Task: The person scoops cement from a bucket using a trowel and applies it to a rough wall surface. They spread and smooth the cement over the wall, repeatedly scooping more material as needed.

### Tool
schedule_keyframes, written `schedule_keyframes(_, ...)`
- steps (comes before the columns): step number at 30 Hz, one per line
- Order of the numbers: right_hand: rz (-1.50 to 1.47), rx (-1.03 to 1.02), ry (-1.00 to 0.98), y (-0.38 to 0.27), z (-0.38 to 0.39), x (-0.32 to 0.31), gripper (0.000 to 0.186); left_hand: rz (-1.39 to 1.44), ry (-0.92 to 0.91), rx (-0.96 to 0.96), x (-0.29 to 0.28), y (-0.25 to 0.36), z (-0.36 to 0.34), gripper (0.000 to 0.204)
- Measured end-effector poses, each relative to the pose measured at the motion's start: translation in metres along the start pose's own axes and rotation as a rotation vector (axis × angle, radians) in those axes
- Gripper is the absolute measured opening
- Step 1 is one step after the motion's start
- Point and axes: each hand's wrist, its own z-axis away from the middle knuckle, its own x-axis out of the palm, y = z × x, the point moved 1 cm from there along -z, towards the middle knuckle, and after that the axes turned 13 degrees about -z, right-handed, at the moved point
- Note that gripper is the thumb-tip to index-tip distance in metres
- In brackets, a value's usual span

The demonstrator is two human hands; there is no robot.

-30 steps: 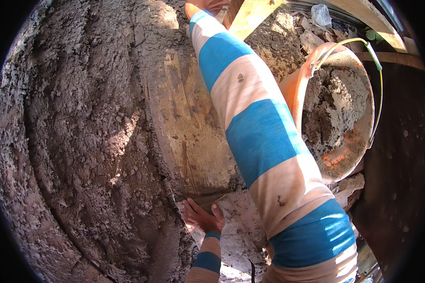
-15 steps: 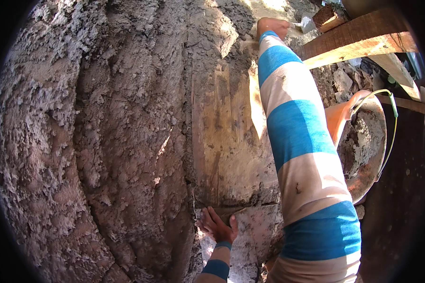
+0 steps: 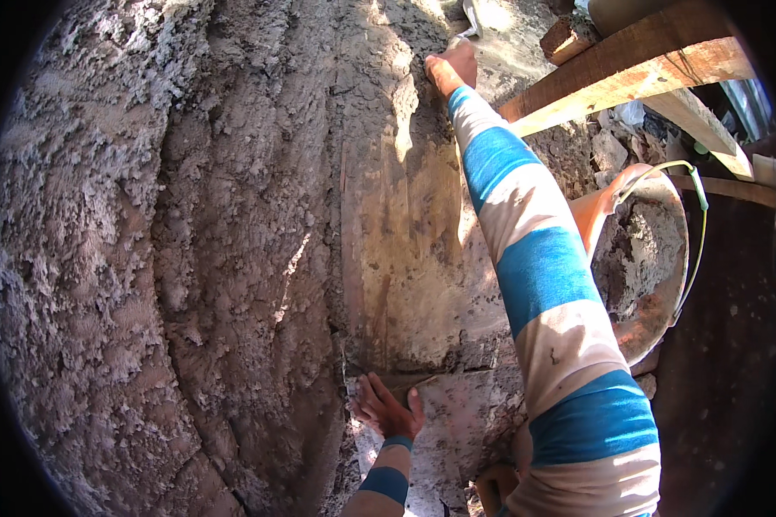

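Note:
My right hand [image 3: 454, 69] reaches out to the far end of a mortar-smeared board [image 3: 405, 284]. Its fingers are wrapped round what looks like a trowel [image 3: 471, 19]; only the bent metal neck shows, and the blade is cut off by the top edge of the view. My left hand [image 3: 388, 409] lies against the near end of the board, beside a dark crosswise seam, fingers stretched and thumb apart, holding nothing. Rough grey-brown mortar [image 3: 241, 215] runs along the board's left side.
To the right of my right arm is an orange bucket [image 3: 655, 332] with mortar inside and a yellow-green handle. Timber beams [image 3: 629, 65] slant across the upper right, close to my right forearm. Rubble [image 3: 610, 151] lies beneath them.
My right hand has swung left and slightly nearer, away from the timber, with the trowel turned to point up and out of view. My left hand keeps its place on the board.

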Motion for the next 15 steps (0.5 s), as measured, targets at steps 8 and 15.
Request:
schedule_keyframes(8,-1.264,0.744,-0.046,0.080,0.008,-0.002,0.027,0.029,0.031,0.062,-0.003,0.012,-0.006,0.087)
schedule_keyframes(15,-0.295,0.243,-0.293,0.008,0.132,-0.050,0.052,0.011,0.012,0.000,-0.006,0.000,0.001,0.087)
